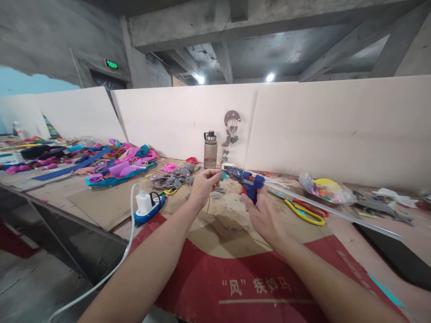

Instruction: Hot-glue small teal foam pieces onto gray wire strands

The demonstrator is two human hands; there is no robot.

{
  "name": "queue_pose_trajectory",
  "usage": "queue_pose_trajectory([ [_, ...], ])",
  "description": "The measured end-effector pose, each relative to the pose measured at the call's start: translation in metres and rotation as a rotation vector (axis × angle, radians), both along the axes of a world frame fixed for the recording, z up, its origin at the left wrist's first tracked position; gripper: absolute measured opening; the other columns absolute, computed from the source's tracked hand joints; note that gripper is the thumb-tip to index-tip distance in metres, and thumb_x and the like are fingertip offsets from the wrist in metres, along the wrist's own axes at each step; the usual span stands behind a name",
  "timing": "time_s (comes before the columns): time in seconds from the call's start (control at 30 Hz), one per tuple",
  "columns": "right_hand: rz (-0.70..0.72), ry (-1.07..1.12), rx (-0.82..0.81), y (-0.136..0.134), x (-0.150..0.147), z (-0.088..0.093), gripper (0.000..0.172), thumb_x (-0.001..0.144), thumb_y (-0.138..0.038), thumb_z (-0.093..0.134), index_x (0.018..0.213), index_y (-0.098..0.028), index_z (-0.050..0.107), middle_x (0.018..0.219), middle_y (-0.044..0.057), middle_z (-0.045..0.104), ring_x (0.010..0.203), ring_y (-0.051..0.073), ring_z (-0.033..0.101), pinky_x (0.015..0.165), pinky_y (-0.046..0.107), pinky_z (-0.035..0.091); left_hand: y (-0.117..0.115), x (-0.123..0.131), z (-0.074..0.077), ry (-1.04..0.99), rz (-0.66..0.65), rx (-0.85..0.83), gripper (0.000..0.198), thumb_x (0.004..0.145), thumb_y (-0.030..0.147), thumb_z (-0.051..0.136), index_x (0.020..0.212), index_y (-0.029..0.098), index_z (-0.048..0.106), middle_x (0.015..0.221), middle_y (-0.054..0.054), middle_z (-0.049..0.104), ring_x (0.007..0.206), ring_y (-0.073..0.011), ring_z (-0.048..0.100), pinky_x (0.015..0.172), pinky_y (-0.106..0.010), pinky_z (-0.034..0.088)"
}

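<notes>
My right hand (261,211) is wrapped round the handle of a blue hot glue gun (248,181), its nozzle pointing left. In front of that nozzle, my left hand (203,187) pinches a small teal piece (223,176), perhaps felt, between thumb and fingertips. Nozzle and teal piece are very close; I cannot tell whether they touch. Both hands are raised over a cardboard sheet (215,233) with a red printed border. Small grey scraps (217,195) lie on the cardboard behind my left hand.
Yellow-handled scissors (305,214) and a clear glue stick (373,226) lie at right, near a black phone (397,255). At left stands a blue power strip (150,211) with a white cable. A bottle (210,152) and a grey hanging ornament (232,128) are by the board.
</notes>
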State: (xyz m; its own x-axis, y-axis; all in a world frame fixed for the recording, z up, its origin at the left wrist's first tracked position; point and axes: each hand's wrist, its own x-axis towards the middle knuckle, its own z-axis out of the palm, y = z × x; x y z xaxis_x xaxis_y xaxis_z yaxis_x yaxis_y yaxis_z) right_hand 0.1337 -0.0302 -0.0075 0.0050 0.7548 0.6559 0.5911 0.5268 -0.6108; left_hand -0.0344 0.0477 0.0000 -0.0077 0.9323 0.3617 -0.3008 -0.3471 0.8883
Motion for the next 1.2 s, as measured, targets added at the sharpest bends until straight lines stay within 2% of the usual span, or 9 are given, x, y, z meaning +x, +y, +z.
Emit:
queue_pose_trajectory([
  [0.37, -0.028, -0.027, 0.011, -0.0001, 0.0001, 0.0011, 0.027, 0.089, -0.039, 0.040, 0.105, -0.020, 0.050, 0.079, 0.007, 0.057, 0.084, 0.026, 0.056, 0.075, 0.044, 0.045, -0.0011, -0.0005, 0.0025, -0.011, -0.008, 0.010, 0.031, 0.061, 0.038, 0.076, 0.076, 0.013, 0.065, 0.052, 0.003, 0.051, 0.043, -0.0038, 0.041, 0.040, -0.016, 0.023],
  [0.67, -0.028, -0.032, 0.041, -0.0016, -0.0008, 0.0030, 0.031, 0.089, -0.038, 0.040, 0.112, -0.019, 0.048, 0.089, 0.011, 0.059, 0.088, 0.028, 0.056, 0.079, 0.046, 0.045, 0.0008, -0.0016, 0.0011, -0.022, -0.007, 0.022, 0.031, 0.062, 0.038, 0.076, 0.077, 0.013, 0.066, 0.052, 0.003, 0.052, 0.044, -0.0042, 0.041, 0.040, -0.017, 0.022],
  [1.03, -0.029, -0.049, 0.044, 0.0000, 0.0000, 0.0010, 0.030, 0.090, -0.039, 0.039, 0.109, -0.017, 0.049, 0.106, 0.014, 0.060, 0.096, 0.027, 0.055, 0.085, 0.045, 0.044, -0.0039, 0.0005, 0.0049, -0.008, -0.010, -0.015, 0.032, 0.058, 0.039, 0.078, 0.073, 0.013, 0.065, 0.051, 0.003, 0.051, 0.043, -0.0040, 0.040, 0.040, -0.017, 0.021],
  [1.2, -0.009, -0.056, 0.056, -0.0014, -0.0005, 0.0031, 0.032, 0.090, -0.038, 0.038, 0.111, -0.017, 0.049, 0.107, 0.014, 0.060, 0.098, 0.027, 0.055, 0.088, 0.045, 0.042, -0.0055, 0.0000, 0.0062, -0.017, -0.009, -0.001, 0.031, 0.060, 0.037, 0.077, 0.073, 0.013, 0.065, 0.050, 0.003, 0.050, 0.042, -0.0033, 0.038, 0.040, -0.018, 0.021],
])
